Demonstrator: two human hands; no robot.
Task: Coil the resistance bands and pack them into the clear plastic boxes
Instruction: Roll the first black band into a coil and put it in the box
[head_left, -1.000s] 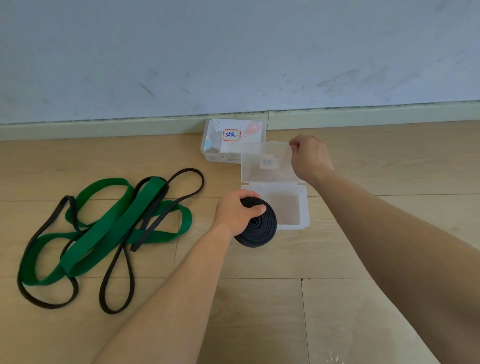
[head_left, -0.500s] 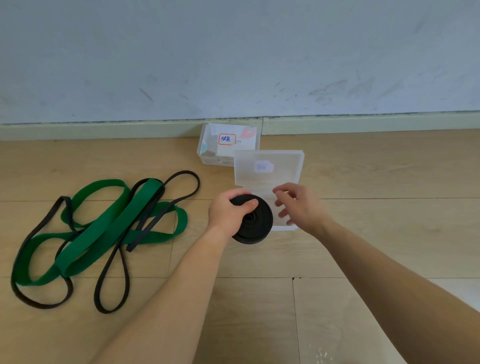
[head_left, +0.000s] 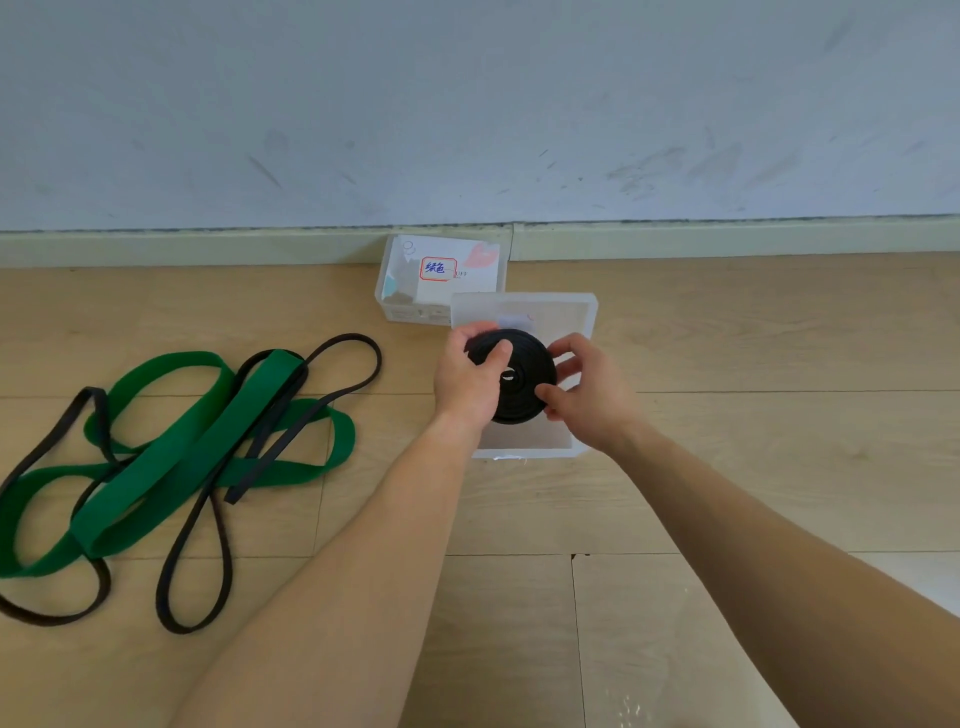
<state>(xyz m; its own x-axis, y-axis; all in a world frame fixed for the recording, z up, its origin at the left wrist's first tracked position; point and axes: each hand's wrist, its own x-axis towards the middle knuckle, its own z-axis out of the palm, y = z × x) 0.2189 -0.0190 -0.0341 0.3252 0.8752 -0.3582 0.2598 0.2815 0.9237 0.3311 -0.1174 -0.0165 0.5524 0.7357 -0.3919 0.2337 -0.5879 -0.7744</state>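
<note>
Two hands, one coil: both hands hold the coiled black band at the middle of the view, over the open clear box.
Left hand: grips the coil's left edge, thumb laid across its face, fingers curled over the top rim.
Right hand: pinches the coil's right edge, thumb on the lower face, fingers bent round the rim.
Coiled black band: a tight flat spiral with a small hole at its centre, face tilted toward the camera; whether it touches the box's bottom cannot be told.
Open clear box: stands on the wooden floor, its lid raised at the far side, behind the coil.
Second clear box: closed, just behind the open one and against the skirting board; a red-framed label with blue writing shows on top.
Green band: uncoiled, wide, lying in loose loops on the floor well to the left of the boxes.
Loose black band: narrow, uncoiled, tangled over and under the green band.
Wall: pale grey, scuffed, above the skirting board.
</note>
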